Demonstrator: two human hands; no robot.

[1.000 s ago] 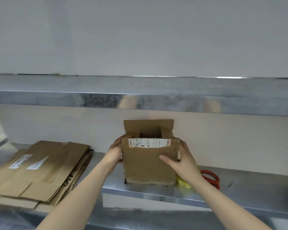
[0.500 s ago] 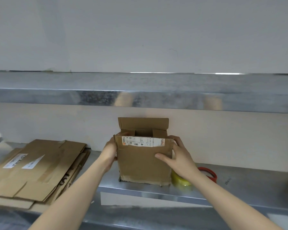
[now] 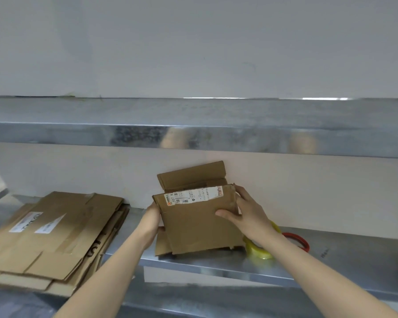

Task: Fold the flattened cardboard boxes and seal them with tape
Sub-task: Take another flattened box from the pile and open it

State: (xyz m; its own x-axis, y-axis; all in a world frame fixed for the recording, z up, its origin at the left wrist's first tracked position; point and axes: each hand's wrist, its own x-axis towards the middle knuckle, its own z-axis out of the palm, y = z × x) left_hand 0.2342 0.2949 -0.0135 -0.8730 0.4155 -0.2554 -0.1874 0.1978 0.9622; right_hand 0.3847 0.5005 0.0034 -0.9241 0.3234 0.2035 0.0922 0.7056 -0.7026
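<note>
Box gripped askew by both hands

Cardboard is all the work in view: a small brown box [image 3: 200, 223] sits at the middle of the steel table [image 3: 216, 265], close to the far wall [image 3: 193, 42]. It is tilted, its top edge rising towards the right. Its far flap stands up behind the open top. A white printed label [image 3: 193, 196] runs along the upper strip of the near face. At the bottom, loose flaps splay out onto the table on the left and along the near edge.

The left hand [image 3: 151, 222] grasps the box at its left side, with the fingers out of sight behind the cardboard. The right hand [image 3: 248, 216] clasps the right side, its thumb pressed flat on the near face and its fingers wrapped round the upper right corner.

To the left, a stack [image 3: 55, 230] of flattened boxes lies flat, overhanging the near edge; the top sheet bears two white labels. Just right of the box, partly hidden by the right wrist, lies a yellowish tape roll [image 3: 260, 251]. A red ring [image 3: 296, 241] lies touching or just behind it, further right; which cannot be told.

Above, a steel shelf [image 3: 78, 134] spans the whole width, and its front edge gives a blurred reflection of both arms.
</note>
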